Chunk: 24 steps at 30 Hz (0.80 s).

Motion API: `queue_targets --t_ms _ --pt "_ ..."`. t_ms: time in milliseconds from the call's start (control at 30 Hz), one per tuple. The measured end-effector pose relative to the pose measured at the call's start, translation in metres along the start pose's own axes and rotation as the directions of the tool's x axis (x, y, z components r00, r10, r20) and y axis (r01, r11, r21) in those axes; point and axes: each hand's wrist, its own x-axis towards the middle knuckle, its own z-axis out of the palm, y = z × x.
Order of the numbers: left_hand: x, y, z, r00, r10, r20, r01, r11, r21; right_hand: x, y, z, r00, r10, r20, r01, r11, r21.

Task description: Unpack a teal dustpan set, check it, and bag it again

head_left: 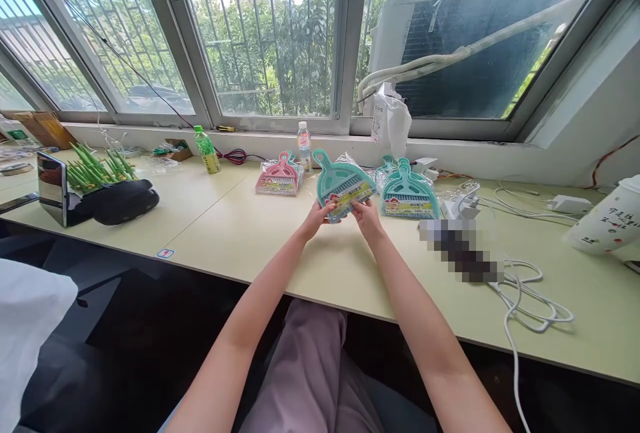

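Note:
Between both hands I hold a teal dustpan set (343, 183), a small dustpan with a brush behind a printed label, tilted with its handle up to the left. My left hand (319, 218) grips its lower left corner. At the lower right edge, my right hand (367, 219) pinches the label side with the thumb in front. To the right on the table lie more teal dustpan sets (407, 187) in clear wrap. A pink dustpan set (280, 176), also wrapped, lies to the left. Most fingers are hidden behind the held set.
A green-capped bottle (207, 149) and a clear bottle (304, 146) stand by the window. Left are a black case (125, 201), a propped tablet (52, 189) and green stalks (100, 166). Right are white cables (537, 299) and a large white cup (607, 216).

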Motion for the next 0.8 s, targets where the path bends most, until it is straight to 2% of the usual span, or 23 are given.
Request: queue_targets --t_ms 200,433,533,600,700,800 --pt "0.001 -0.002 -0.002 1.0 -0.001 0.011 0.001 1.0 0.025 0.005 0.007 -0.006 1.0 0.031 0.0 -0.031 1.0 -0.008" --pt "0.003 -0.003 -0.008 0.997 -0.068 -0.022 0.069 0.997 0.028 -0.002 0.012 0.005 0.995 0.038 -0.095 -0.038 0.999 -0.008" --pt "0.003 -0.003 -0.012 0.995 -0.097 -0.009 0.097 0.995 0.011 -0.004 0.004 0.007 0.993 0.078 -0.091 -0.082 0.996 -0.043" --pt "0.005 -0.003 -0.015 0.988 -0.137 -0.071 0.135 0.99 -0.035 -0.005 -0.007 0.004 0.994 0.101 -0.053 -0.108 0.982 -0.154" --pt "0.009 -0.001 -0.025 0.95 -0.174 -0.26 0.149 0.983 -0.11 -0.008 -0.025 -0.003 0.996 0.086 -0.034 -0.092 0.941 -0.325" --pt "0.013 0.002 -0.041 0.898 -0.179 -0.403 0.141 0.982 -0.122 -0.013 -0.033 -0.005 0.989 -0.062 -0.134 0.005 0.921 -0.39"
